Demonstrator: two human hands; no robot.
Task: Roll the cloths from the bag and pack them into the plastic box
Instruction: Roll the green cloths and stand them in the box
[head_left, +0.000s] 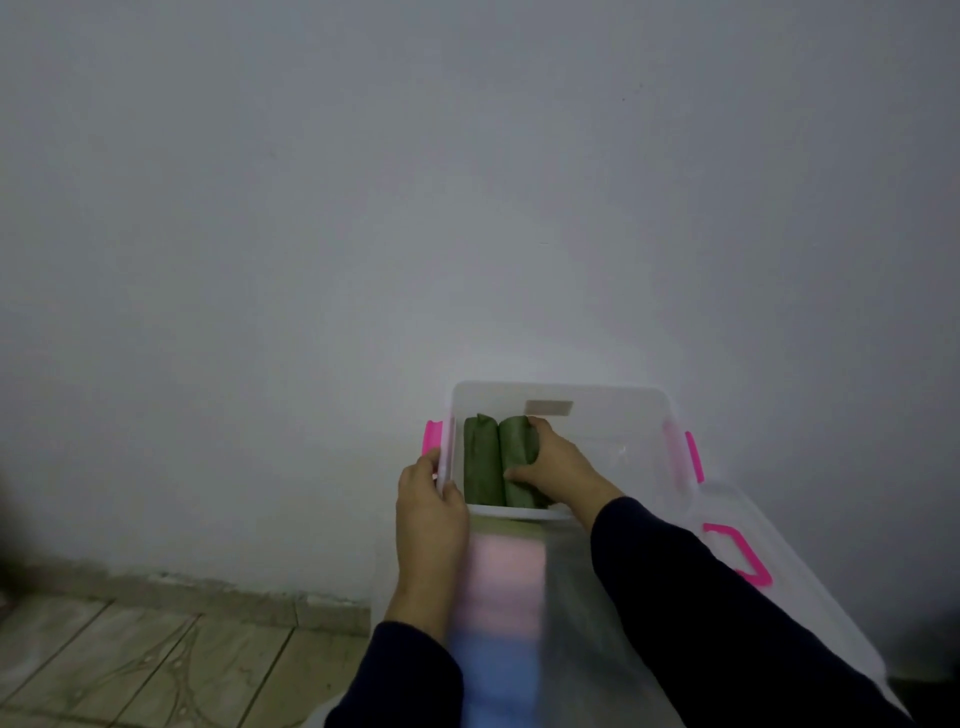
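Note:
A clear plastic box with pink latches stands against the wall. Two green rolled cloths lie side by side at its left end. My right hand is inside the box, closed around the right green roll. The left green roll lies against the box's left wall. My left hand grips the box's left rim next to the pink latch. Through the near wall of the box I see blurred pink and blue cloth. The bag is out of view.
A plain grey wall fills most of the view. Tiled floor shows at the lower left. A clear lid with a pink handle rests at the box's right side.

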